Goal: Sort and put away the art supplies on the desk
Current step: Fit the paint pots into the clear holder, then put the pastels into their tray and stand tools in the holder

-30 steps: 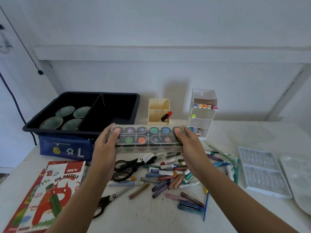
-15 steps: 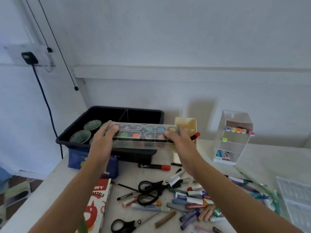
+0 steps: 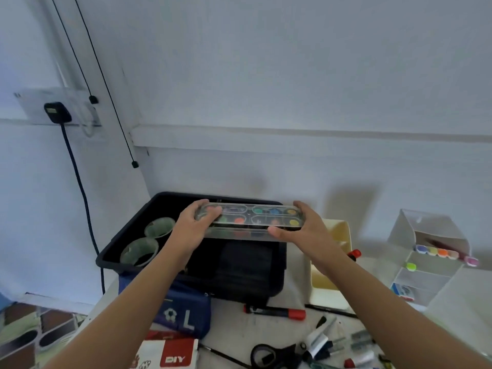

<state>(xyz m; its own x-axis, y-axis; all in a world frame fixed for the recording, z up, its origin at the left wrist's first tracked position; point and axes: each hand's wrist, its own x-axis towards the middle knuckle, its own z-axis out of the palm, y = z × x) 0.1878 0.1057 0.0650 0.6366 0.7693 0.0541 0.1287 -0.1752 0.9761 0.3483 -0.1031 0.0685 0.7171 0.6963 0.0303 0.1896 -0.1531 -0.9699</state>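
Holding a long clear plastic paint case (image 3: pixel 249 219) level, one hand at each end. Left hand (image 3: pixel 191 230): fingers curled over the left end, gripping it. Right hand (image 3: pixel 306 233): fingers wrapped round the right end, thumb pressed along the near side. Lid is smooth and glossy, moulded with four rounded oblong panels. Round paint pots show through in green, orange, blue and yellow; too blurred for a full count.

Case hangs in the air above the black plastic bin (image 3: pixel 111 251), over its right part, not touching it. Bin is rectangular with rounded corners and sits at the desk's far left corner. Two round translucent greenish cups (image 3: pixel 159 227) stand in its left part.

One dark blue fabric pouch (image 3: pixel 186 312) with a white "L" lies against the bin's near wall. One cream box-shaped holder (image 3: pixel 327 286) stands just right of the bin. One white tiered marker stand (image 3: pixel 431 235) is toward the desk's far right edge; a row of coloured caps on its upper shelf, one green cap below.

On the white desk (image 3: pixel 231 328): one black marker with a red cap (image 3: pixel 274 311) lying flat, one pair of black-handled scissors (image 3: pixel 274 355) near the front edge, and one cardboard box with a red "DIY" label (image 3: pixel 173 355).
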